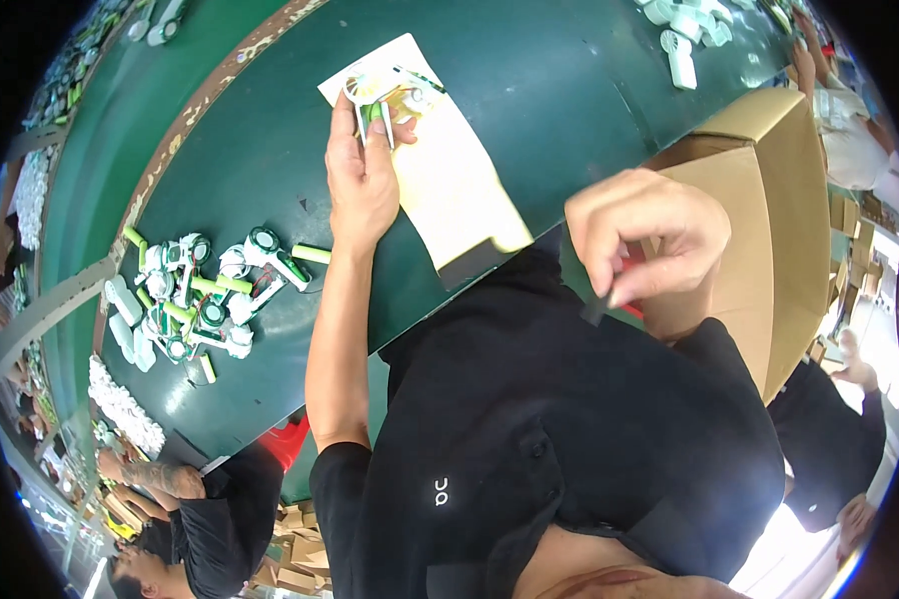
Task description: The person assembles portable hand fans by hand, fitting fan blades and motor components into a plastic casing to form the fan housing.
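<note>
Left hand stretched out over the dark green table, fingers curled around a small white plastic fan assembly with a round ribbed housing, a green cylindrical cell and thin wires; held firmly, just above a pale cream sheet lying flat on the matte table surface. Right hand raised close to the chest, thumb and fingertips pinched nearly closed on a slim dark tool, its shape mostly hidden by the fingers. Behind that hand, a brown corrugated cardboard box, flaps open, plain and dull-surfaced. Further left on the table, well apart from both hands, a loose heap of fan parts: glossy white round shells, green cylinders, tangled wires. More white plastic pieces bunched near the far table edge. Along the left rim, a worn brown wooden strip bordering the green surface. Below, a black soft-fabric shirt filling the foreground. At the lower left, another person's tattooed forearm.
</note>
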{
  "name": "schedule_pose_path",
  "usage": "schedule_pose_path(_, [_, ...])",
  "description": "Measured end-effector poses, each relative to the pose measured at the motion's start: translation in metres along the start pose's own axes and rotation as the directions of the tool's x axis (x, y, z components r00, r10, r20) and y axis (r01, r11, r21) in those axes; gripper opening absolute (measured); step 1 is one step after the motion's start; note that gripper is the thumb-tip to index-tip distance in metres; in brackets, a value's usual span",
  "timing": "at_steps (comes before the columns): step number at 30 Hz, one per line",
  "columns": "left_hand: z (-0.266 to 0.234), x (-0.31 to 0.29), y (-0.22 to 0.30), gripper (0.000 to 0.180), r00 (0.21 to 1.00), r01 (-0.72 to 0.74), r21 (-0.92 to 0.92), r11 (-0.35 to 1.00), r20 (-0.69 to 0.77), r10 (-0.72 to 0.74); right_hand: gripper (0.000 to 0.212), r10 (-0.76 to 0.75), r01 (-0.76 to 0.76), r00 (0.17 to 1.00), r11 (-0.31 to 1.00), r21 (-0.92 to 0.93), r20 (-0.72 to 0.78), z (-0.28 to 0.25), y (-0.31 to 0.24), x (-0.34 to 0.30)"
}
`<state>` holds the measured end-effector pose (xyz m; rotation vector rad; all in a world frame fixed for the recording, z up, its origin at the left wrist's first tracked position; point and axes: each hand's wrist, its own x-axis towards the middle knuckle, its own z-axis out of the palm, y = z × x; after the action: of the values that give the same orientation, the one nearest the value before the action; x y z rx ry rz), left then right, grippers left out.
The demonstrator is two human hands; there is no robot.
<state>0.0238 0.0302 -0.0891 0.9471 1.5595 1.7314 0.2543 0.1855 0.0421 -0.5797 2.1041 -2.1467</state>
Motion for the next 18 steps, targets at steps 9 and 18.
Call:
schedule_pose_path(9, [0.014,-0.026,0.049,0.056,0.987,0.151,-0.061,0.987,-0.05,-0.154,0.009,0.278,-0.277,0.783,0.957,0.088,-0.556,0.01,0.034,0.075])
schedule_pose_path(18, [0.01,-0.04,0.061,0.062,0.967,0.254,-0.203,0.946,0.051,-0.249,0.007,0.382,-0.484,0.747,0.873,-0.052,-0.544,-0.005,0.032,0.105])
